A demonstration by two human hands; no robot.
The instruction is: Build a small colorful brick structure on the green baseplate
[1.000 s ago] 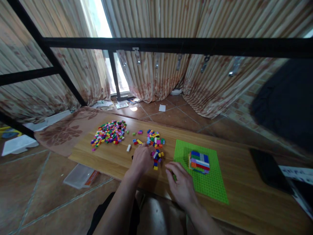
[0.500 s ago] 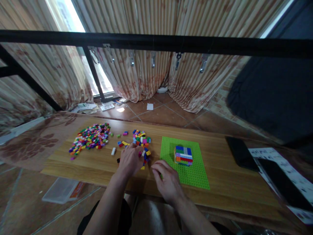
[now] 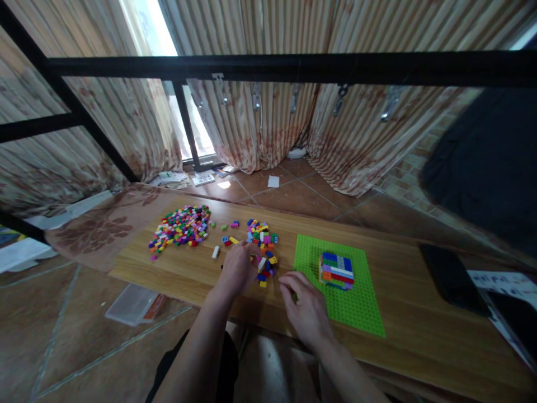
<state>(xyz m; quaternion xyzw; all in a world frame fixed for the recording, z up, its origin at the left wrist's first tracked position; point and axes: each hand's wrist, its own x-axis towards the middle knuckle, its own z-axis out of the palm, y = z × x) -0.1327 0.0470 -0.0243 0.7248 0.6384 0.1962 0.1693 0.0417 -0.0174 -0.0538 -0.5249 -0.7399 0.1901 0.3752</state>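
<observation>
My left hand point(image 3: 238, 270) lies knuckles up on the wooden table point(image 3: 411, 313), its fingertips in a small heap of coloured bricks point(image 3: 263, 243); whether it grips one is hidden. My right hand point(image 3: 305, 306) rests curled at the near left corner of a green baseplate point(image 3: 356, 302), fingers bent, nothing visible in it. A stacked block of blue, white, red and orange bricks point(image 3: 336, 270) stands on the baseplate. A larger heap of bricks point(image 3: 180, 228) lies further left.
A black phone point(image 3: 450, 278) and papers point(image 3: 499, 282) lie at the table's right end. A patterned cloth point(image 3: 96, 229) covers the left end. A black metal frame point(image 3: 268, 67) crosses overhead. A clear plastic box point(image 3: 132, 303) sits on the tiled floor.
The view has swung about. My left hand stays in the small brick heap, its fingers shifting slightly among the bricks. My right hand stays by the baseplate's corner.
</observation>
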